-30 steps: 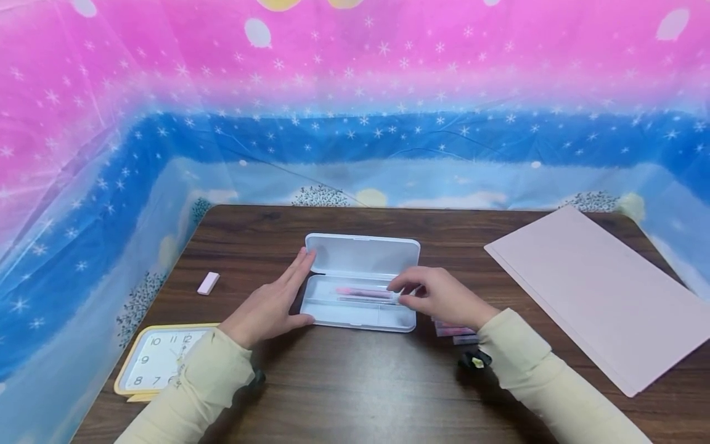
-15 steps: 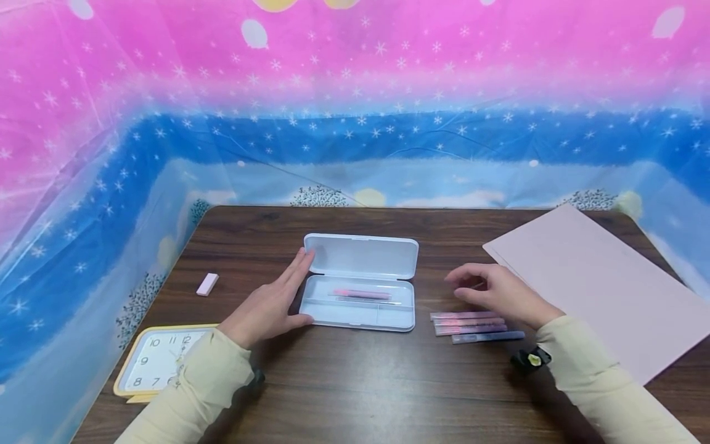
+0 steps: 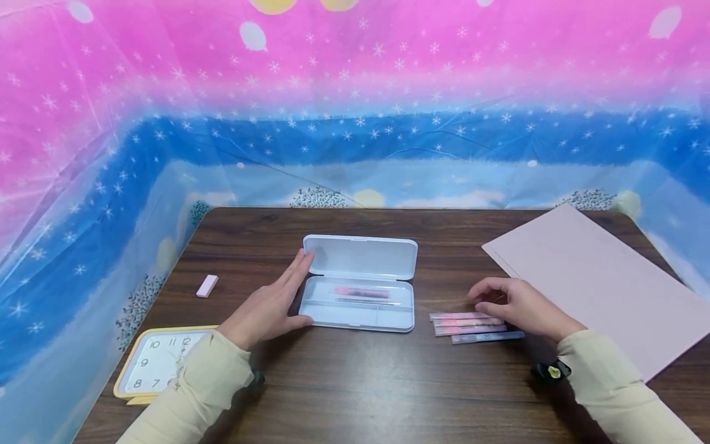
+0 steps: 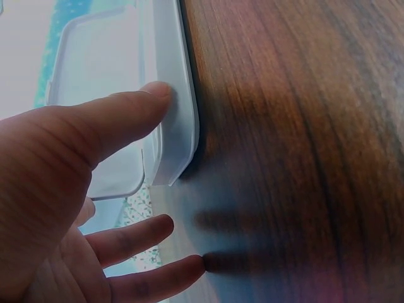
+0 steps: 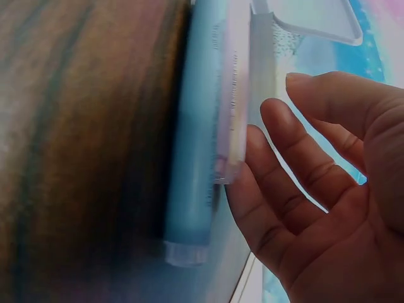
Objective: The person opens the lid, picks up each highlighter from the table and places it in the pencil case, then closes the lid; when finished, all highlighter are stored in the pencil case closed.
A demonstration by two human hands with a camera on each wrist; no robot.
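A white pencil case [image 3: 357, 317] stands with its lid up; in its back compartment lies a pink pen [image 3: 362, 292] beside a clear one. The left hand [image 3: 272, 305] rests against the case's left side, fingers extended at the lid and thumb at the front corner, seen also in the left wrist view on the case wall [image 4: 177, 107]. Several pink pens [image 3: 466, 323] and a grey-blue pen [image 3: 488, 337] lie right of the case. The right hand [image 3: 524, 305] hovers at their right end, fingers loosely bent with nothing between them; a blue pen barrel [image 5: 197, 139] is near it in the right wrist view.
A white-pink eraser [image 3: 208, 286] lies at the left. The yellow-framed clock [image 3: 155, 364] is at the front left, partly behind the left sleeve. A large pale pink board [image 3: 604, 290] covers the right side, partly under the right arm. A patterned curtain [image 3: 355, 135] hangs behind the table.
The right hand has left the case, where it was at the pink pen, and moved right to the loose pens. The pink pen lies in the case. The left hand has stayed in place.
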